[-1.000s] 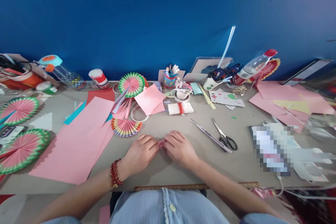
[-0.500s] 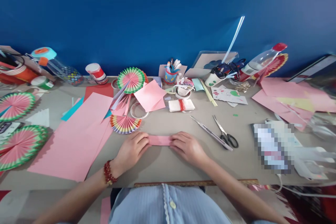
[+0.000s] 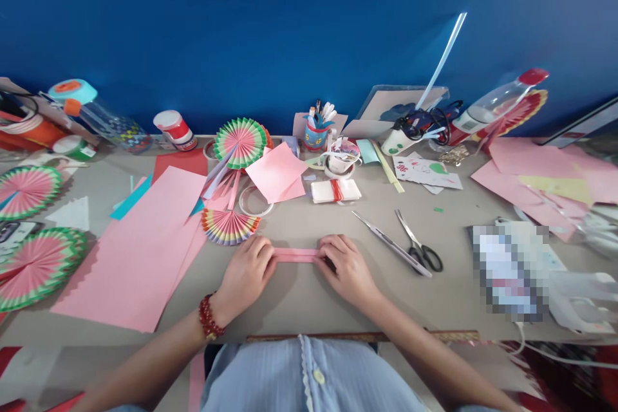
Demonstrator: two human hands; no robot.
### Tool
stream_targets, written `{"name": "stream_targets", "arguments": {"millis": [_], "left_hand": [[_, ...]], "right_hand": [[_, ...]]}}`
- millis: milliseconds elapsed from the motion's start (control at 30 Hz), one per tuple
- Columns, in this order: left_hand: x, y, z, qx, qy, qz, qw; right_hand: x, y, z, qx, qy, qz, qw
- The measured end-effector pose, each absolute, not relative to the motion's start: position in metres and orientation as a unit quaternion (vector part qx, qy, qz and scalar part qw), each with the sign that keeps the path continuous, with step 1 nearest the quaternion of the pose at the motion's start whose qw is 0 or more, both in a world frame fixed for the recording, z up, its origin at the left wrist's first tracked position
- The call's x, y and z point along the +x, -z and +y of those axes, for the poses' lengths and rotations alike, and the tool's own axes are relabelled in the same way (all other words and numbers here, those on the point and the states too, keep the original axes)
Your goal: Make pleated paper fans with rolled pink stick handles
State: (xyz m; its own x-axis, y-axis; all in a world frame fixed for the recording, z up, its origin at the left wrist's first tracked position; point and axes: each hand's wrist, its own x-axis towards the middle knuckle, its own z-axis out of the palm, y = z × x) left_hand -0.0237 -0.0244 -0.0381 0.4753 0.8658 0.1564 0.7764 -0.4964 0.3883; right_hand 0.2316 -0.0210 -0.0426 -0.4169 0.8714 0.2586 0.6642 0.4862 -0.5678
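A narrow pink paper strip [image 3: 296,255] stretches between my two hands, just above or on the table, with a lengthwise crease or folded edge showing. My left hand [image 3: 250,268] pinches its left end, fingers curled over the paper. At the other end, my right hand [image 3: 346,268] grips the strip between thumb and bent fingers. Both ends of the paper are hidden under the fingers. Close beyond my left hand lies a half-round pleated paper fan [image 3: 230,226] in orange, yellow and purple. A round pink and green pleated fan [image 3: 243,143] stands behind it.
Right of my hands lie a grey-handled cutter or tweezer-like tool [image 3: 392,244] and black-handled scissors [image 3: 419,246]. Large pink sheets [image 3: 130,257] spread at left. A blurred phone [image 3: 506,273] rests at right. A ruler [image 3: 454,335] lies along the front edge. Bottles and cups line the wall.
The pink strip looks narrower now, its near part turned up or folded. My fingers have curled more tightly at both ends, and my right hand's knuckles have risen.
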Motion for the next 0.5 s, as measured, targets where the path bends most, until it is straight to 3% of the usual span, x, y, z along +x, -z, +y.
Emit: {"name": "stream_targets", "arguments": {"millis": [500], "left_hand": [[-0.022,0.0415,-0.0219,0.836,-0.169,0.502,0.143]], "right_hand": [[0.2269,0.0444,-0.0203,-0.495,-0.185,-0.811,0.253]]}}
